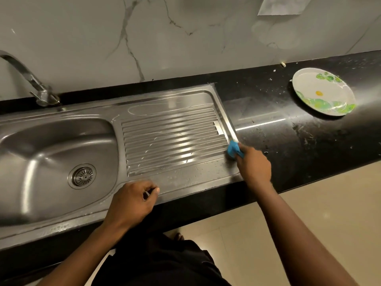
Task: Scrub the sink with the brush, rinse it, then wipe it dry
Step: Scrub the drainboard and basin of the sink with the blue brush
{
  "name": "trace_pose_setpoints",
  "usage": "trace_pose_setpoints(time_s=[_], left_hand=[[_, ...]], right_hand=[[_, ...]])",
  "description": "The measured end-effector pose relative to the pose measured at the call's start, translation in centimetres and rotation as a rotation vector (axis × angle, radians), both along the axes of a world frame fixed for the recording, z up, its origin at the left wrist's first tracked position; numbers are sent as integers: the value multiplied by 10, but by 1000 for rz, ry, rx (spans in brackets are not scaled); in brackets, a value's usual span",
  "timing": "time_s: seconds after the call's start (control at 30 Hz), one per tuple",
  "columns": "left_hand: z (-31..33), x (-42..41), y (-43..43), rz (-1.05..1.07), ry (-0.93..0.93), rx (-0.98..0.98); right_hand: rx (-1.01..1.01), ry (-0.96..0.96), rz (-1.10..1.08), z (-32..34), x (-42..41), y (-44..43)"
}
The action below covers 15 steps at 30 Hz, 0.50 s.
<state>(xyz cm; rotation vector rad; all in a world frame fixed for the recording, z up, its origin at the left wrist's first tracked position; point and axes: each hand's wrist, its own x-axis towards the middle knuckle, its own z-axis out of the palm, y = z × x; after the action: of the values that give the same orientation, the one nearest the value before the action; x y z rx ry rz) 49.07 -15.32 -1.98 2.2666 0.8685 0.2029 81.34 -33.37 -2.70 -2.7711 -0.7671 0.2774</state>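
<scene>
A stainless steel sink with a round drain fills the left, and its ribbed drainboard carries streaks of white foam. My right hand grips a blue brush, whose head presses on the drainboard's right front corner. My left hand rests on the sink's front rim with its fingers curled and the thumb against them; nothing shows in it.
A chrome tap stands at the back left. The black counter to the right is wet and speckled, with a white plate with green print on it. A marbled wall runs behind; beige floor lies below.
</scene>
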Motion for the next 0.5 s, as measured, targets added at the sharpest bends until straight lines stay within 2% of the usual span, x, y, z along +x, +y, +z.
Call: trace_pose_setpoints(time_s=[0.17,0.37,0.5], left_hand=[[0,11,-8,51,-26,-33],[10,19,-13,33,-7,-22],[11,15,-9,56,10,4]], right_hand=[[71,44,-96,-5,-39,-44],[75,-60,26,-11,27,45],[65,-16,30,-6,54,77]])
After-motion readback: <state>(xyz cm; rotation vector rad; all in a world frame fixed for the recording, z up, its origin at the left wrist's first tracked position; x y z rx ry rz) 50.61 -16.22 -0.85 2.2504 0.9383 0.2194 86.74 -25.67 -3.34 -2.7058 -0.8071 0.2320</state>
